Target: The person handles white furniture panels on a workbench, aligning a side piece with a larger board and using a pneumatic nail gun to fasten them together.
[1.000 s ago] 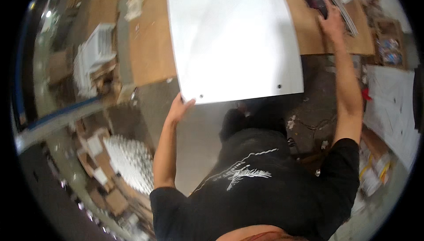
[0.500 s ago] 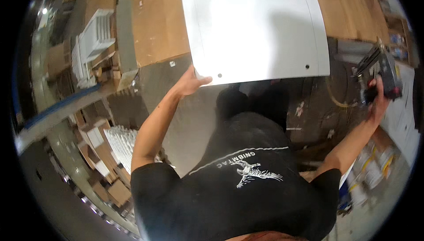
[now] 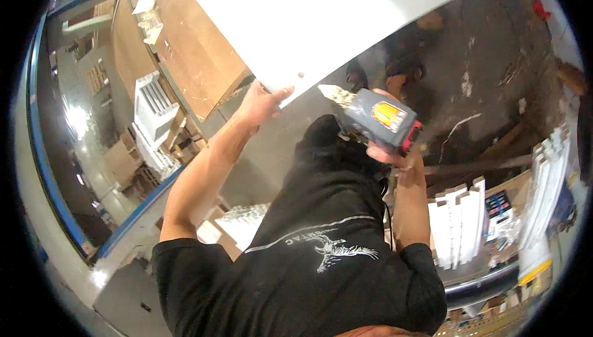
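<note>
A large white panel [image 3: 333, 16] with dark round holes near its near edge stretches away from me. At its near left corner my left hand [image 3: 264, 101] grips the edge, thumb on top and the other fingers mostly hidden. Wrapped around the handle of a grey and red nail gun [image 3: 384, 120] is my right hand [image 3: 390, 153]. An orange and yellow label shows on the tool's body. The gun's pale, blurred nose points toward the panel's near edge, close to my left hand. I cannot tell whether it touches the panel.
Brown sheet material [image 3: 194, 47] lies under the panel on the left. White slatted pieces [image 3: 154, 105] stand beyond a blue rail [image 3: 139, 210]. White strips [image 3: 458, 223] and small boxes sit on a shelf at my right. Debris litters the dark floor [image 3: 469, 84].
My right hand has brought the nail gun from the far right in toward the panel's near left corner. The panel appears rotated as my view has turned. My left hand keeps its corner grip.
</note>
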The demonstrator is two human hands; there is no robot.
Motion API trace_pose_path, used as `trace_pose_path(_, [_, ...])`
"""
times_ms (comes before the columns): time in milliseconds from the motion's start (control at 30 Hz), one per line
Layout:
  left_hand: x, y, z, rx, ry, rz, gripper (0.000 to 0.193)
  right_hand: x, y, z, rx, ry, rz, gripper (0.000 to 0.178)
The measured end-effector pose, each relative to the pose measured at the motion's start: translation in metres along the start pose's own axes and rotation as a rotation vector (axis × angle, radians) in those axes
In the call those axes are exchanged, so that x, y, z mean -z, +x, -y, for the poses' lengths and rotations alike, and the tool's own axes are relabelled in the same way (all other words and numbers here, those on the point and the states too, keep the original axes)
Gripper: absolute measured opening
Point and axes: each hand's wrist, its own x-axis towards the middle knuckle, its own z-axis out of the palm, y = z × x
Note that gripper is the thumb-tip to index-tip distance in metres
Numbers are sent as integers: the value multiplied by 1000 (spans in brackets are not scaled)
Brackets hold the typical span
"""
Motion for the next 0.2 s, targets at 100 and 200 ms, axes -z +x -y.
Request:
trace_pose_path(100, [-6, -1, 0, 28, -26, -22, 58, 6, 5, -31, 60, -177, 61, 101])
trace_pose_path(200, [-6, 7, 5, 80, 36, -29, 62, 21, 10, -71, 194, -223, 129, 93])
